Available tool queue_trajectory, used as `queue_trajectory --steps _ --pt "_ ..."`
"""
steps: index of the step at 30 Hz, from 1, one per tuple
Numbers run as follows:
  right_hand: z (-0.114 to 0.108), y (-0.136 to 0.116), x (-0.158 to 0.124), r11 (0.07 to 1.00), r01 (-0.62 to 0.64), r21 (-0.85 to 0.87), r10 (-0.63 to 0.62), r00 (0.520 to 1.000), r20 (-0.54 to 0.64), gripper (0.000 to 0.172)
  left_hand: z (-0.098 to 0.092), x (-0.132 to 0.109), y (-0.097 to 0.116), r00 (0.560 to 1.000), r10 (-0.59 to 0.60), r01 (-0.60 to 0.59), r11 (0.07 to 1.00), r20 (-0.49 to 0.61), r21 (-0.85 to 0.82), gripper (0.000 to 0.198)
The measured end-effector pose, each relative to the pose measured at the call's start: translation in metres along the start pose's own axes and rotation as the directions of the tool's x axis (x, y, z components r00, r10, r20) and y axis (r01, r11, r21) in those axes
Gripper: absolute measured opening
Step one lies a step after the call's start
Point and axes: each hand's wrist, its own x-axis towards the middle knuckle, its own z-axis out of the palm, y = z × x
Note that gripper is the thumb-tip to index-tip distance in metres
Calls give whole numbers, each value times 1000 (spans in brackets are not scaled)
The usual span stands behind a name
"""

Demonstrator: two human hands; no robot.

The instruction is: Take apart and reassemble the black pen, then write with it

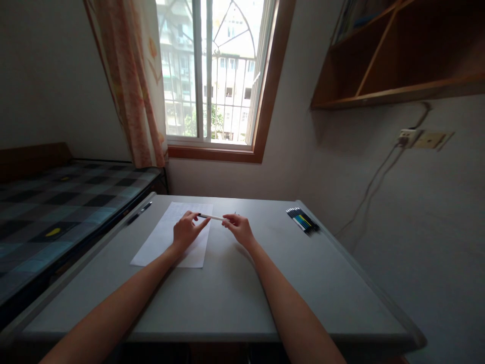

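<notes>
Across the pale surface [235, 303] we are looking down on a white sheet of paper [162, 247], which is lying left of centre. Over the sheet we are seeing the left hand [185, 231]; just right of it, the right hand [241, 231]. By the right edge a row of dark pens [303, 221] is lying well apart from both; by the left edge, a black pen [139, 213] is lying alone. Between the hands we are noting a white pen [214, 217], its long axis running crosswise and nearly level, dark end pointing left. Neither hand is standing nearer: each is touching one end. Right fingers are pinching the white end, closed; left fingers are gripping near the dark end, thumb running along the barrel. Cap state: we are not managing to tell.
</notes>
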Motion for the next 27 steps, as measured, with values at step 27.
queue_trajectory --steps 27 --pt "2 20 -6 916 -379 129 327 895 302 22 -6 2 0 855 471 -456 882 -217 120 54"
